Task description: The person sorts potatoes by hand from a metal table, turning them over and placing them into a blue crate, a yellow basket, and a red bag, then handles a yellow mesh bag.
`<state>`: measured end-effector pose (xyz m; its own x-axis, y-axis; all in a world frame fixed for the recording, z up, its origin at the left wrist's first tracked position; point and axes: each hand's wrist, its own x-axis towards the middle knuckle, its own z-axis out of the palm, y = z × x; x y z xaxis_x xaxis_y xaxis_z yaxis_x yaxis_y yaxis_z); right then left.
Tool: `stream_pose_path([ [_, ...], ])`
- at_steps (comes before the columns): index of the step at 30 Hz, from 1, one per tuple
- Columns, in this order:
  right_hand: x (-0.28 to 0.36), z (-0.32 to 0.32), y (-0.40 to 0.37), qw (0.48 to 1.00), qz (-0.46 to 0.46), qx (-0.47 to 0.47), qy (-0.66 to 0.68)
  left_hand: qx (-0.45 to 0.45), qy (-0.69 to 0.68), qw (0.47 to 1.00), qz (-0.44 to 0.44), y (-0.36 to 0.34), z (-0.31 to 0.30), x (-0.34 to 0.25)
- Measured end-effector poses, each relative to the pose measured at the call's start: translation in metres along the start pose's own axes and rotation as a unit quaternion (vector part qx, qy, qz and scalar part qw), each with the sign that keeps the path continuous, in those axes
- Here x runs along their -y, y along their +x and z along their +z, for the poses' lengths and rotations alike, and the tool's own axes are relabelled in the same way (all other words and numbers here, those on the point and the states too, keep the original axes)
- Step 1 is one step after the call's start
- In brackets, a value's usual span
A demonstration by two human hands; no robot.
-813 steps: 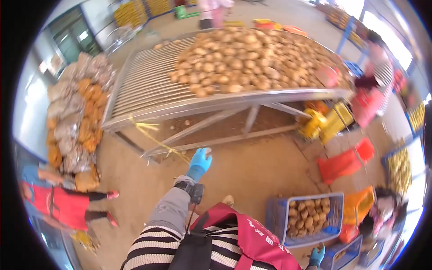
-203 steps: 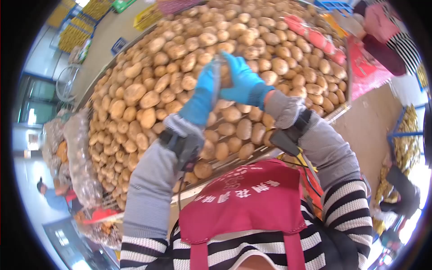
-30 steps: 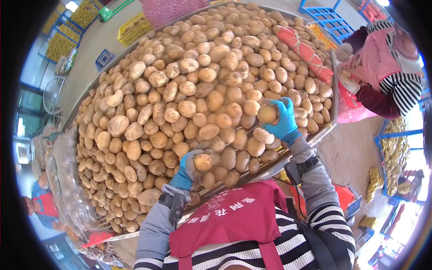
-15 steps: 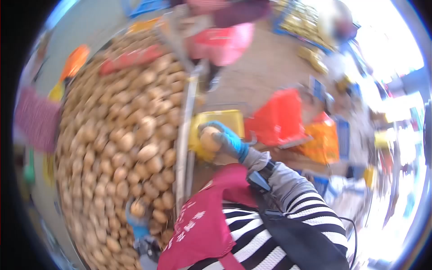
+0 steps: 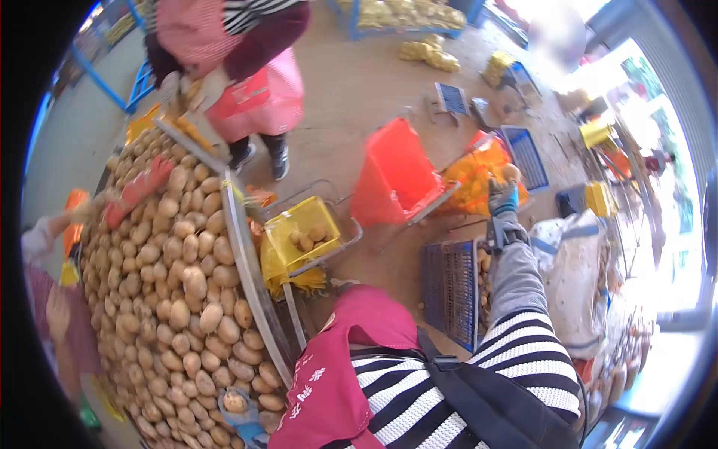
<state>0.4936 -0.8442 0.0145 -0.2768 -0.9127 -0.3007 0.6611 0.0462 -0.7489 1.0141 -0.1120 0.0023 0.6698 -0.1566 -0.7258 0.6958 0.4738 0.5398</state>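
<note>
My right hand (image 5: 503, 196), in a blue and grey glove, is stretched out to the right with its fingers closed on a potato (image 5: 511, 173). It is over or in front of an orange mesh bag (image 5: 476, 178); the exact gap cannot be judged. My left hand (image 5: 245, 419), also gloved, is low over the heap of potatoes (image 5: 183, 288) and holds another potato (image 5: 235, 403). The heap lies on a sorting table with a metal edge (image 5: 250, 273). Beside that edge hangs a yellow bag (image 5: 280, 251) on a frame, with a few potatoes inside.
A red bag or bin (image 5: 395, 176) stands between the yellow and orange bags. Nearer me is a dark blue crate (image 5: 450, 292) with potatoes beside it. A co-worker in a pink apron (image 5: 258, 97) stands across the table; another person's red-gloved hand (image 5: 140, 191) reaches over the heap.
My right hand has swung from the yellow bag to the orange mesh bag, still gripping a potato. The view has turned right. My left hand stays low at the heap with its potato.
</note>
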Motion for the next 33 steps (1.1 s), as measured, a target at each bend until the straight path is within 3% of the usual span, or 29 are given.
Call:
stream_pose_path([
  [1, -0.005, -0.01, 0.011, 0.998, 0.006, 0.045, -0.042, 0.028, -0.023, 0.999, -0.004, -0.003, -0.016, -0.003],
  [2, -0.032, -0.012, 0.013, 0.991, 0.027, 0.103, -0.082, 0.113, -0.076, 0.99, -0.031, -0.004, -0.039, -0.003],
  [4, -0.086, 0.059, -0.049, 0.958, 0.176, 0.148, -0.174, 0.272, -0.133, 0.951, -0.055, -0.021, -0.089, 0.0],
  [5, -0.128, 0.078, -0.075, 0.9, 0.27, 0.301, -0.16, 0.306, -0.123, 0.943, -0.04, -0.035, -0.105, 0.005],
  [6, -0.171, 0.096, -0.098, 0.808, 0.341, 0.454, -0.158, 0.193, -0.091, 0.977, 0.018, -0.053, -0.075, 0.002],
  [8, -0.201, 0.189, -0.276, 0.711, 0.21, 0.487, -0.462, -0.065, 0.023, 0.993, 0.1, -0.086, -0.014, -0.001],
  [9, -0.222, 0.201, -0.321, 0.598, 0.023, 0.666, -0.445, -0.073, -0.003, 0.993, 0.089, -0.078, -0.019, 0.0],
  [10, -0.244, 0.213, -0.366, 0.499, -0.189, 0.762, -0.366, -0.08, -0.028, 0.993, 0.079, -0.07, -0.024, 0.002],
  [11, -0.229, 0.244, -0.425, 0.368, -0.181, 0.827, -0.385, -0.089, -0.003, 0.992, 0.086, -0.077, -0.015, 0.001],
  [12, -0.24, 0.256, -0.459, 0.291, -0.278, 0.872, -0.28, -0.095, 0.023, 0.991, 0.09, -0.09, 0.002, -0.001],
  [13, -0.257, 0.266, -0.486, 0.18, -0.264, 0.902, -0.29, -0.1, 0.049, 0.989, 0.093, -0.102, 0.012, -0.001],
  [15, -0.294, 0.26, -0.527, 0.184, -0.244, 0.898, -0.316, -0.11, 0.047, 0.987, 0.108, -0.113, 0.01, 0.003],
  [19, -0.34, 0.253, -0.581, 0.087, -0.229, 0.863, -0.442, -0.069, 0.043, 0.993, 0.084, -0.134, 0.008, 0.0],
  [22, -0.343, 0.251, -0.61, 0.182, -0.051, 0.896, -0.401, -0.005, 0.086, 0.994, 0.073, -0.135, 0.001, -0.011],
  [23, -0.341, 0.246, -0.621, 0.142, -0.039, 0.912, -0.382, 0.013, 0.097, 0.992, 0.082, -0.133, 0.004, -0.011],
  [25, -0.327, 0.228, -0.643, 0.19, 0.025, 0.93, -0.315, 0.061, 0.103, 0.989, 0.092, -0.134, 0.036, -0.02],
  [28, -0.322, 0.217, -0.66, 0.154, 0.149, 0.946, -0.244, 0.116, -0.001, 0.992, 0.043, -0.12, 0.058, -0.03],
  [29, -0.325, 0.23, -0.653, 0.142, 0.124, 0.952, -0.242, 0.095, 0.035, 0.993, 0.058, -0.118, 0.058, -0.032],
  [31, -0.342, 0.262, -0.64, 0.099, 0.045, 0.926, -0.361, 0.054, 0.109, 0.989, 0.088, -0.113, 0.058, -0.037],
  [33, -0.375, 0.28, -0.627, 0.217, -0.24, 0.873, -0.365, 0.075, 0.091, 0.991, 0.054, -0.119, 0.071, -0.047],
])
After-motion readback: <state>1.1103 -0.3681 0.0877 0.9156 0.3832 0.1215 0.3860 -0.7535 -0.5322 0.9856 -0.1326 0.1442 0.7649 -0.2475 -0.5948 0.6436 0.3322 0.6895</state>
